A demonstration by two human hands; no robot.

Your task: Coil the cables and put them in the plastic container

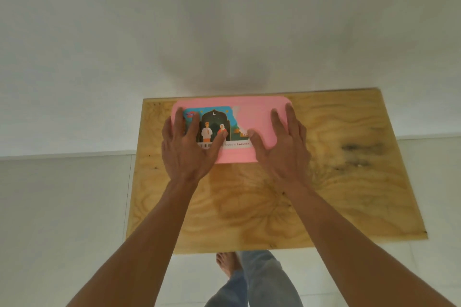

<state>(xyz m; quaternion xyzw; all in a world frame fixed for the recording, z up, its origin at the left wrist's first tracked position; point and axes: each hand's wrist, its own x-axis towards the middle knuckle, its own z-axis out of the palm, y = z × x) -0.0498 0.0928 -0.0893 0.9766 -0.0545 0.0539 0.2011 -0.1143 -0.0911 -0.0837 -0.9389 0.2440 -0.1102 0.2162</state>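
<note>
I am seeing a white wall (99, 32) filling the upper half of the head view, with pale floor tiles (62, 207) lying below it. A plywood tabletop (349, 194) is standing against the wall, its grain showing dark swirls and a smudge toward the right. At the far edge of the tabletop a pink lid (254, 117) is covering the plastic container, which is sitting touching or just short of the wall. A torn printed label (214, 127) is occupying the left part of the lid. The left hand (187, 147) is pressing flat on the label with fingers spread, closed around nothing. The right hand (282, 147) is lying flat on the bare pink part, fingers likewise splayed and gripping nothing. I am noting no cables in view; whether any are inside the container I cannot tell. Below the table edge a jeans leg (262, 281) and a bare foot (227, 262) are showing.
</note>
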